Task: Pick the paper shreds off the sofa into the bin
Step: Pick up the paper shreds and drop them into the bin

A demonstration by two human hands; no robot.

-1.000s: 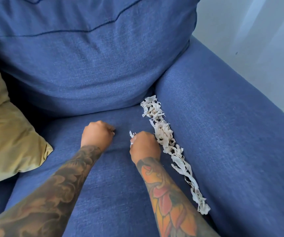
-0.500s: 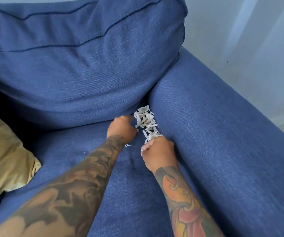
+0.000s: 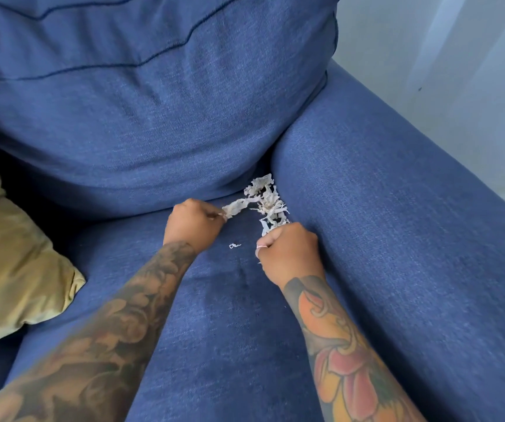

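A clump of white paper shreds (image 3: 266,202) lies on the blue sofa seat (image 3: 239,315), in the crease where the seat meets the armrest. My left hand (image 3: 193,223) pinches a strip at the clump's left end. My right hand (image 3: 287,254) is curled round shreds at the clump's near end, with bits sticking out above the fist. One tiny loose shred (image 3: 234,245) lies on the seat between my hands. No bin is in view.
The big blue back cushion (image 3: 153,102) rises just behind the shreds. The wide armrest (image 3: 397,223) runs along the right. An olive throw pillow (image 3: 10,263) lies at the left. A pale wall (image 3: 458,71) stands beyond the armrest.
Both hands have moved from mid-seat up to the corner by the back cushion. The long line of shreds along the armrest has been gathered into a clump. My left hand has pinched a strip.
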